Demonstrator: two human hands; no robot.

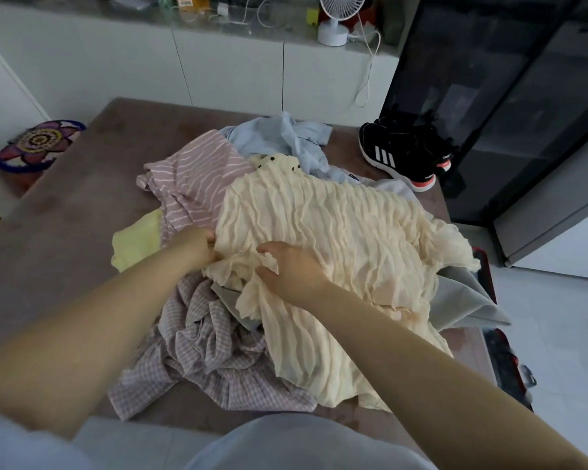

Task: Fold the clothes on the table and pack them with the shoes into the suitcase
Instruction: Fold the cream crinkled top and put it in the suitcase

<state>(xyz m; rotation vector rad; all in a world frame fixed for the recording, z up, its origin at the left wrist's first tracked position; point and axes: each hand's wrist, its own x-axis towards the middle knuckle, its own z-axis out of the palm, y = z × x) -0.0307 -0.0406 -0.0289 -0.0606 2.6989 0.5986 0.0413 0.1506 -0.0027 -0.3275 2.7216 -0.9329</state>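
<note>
A heap of unfolded clothes lies on the brown table (65, 205). On top is a crinkled cream garment (347, 239). My left hand (197, 245) pinches its left edge, fingertips tucked into the cloth. My right hand (291, 269) rests on the cream garment with fingers bent into its folds. Under and around it lie a pink striped garment (197, 178), a light blue shirt (279, 137), a yellow piece (136, 242), a lilac checked shirt (211, 351) and a grey piece (465, 300). Black sneakers (404, 154) stand at the table's far right. The suitcase (503, 354), red-edged, shows partly on the floor at the right.
A dark glass-door cabinet (510, 96) stands behind the sneakers. White cupboards carry a counter with a small white fan (336, 18) and cables. A flower-patterned cushion (38, 144) lies at the left.
</note>
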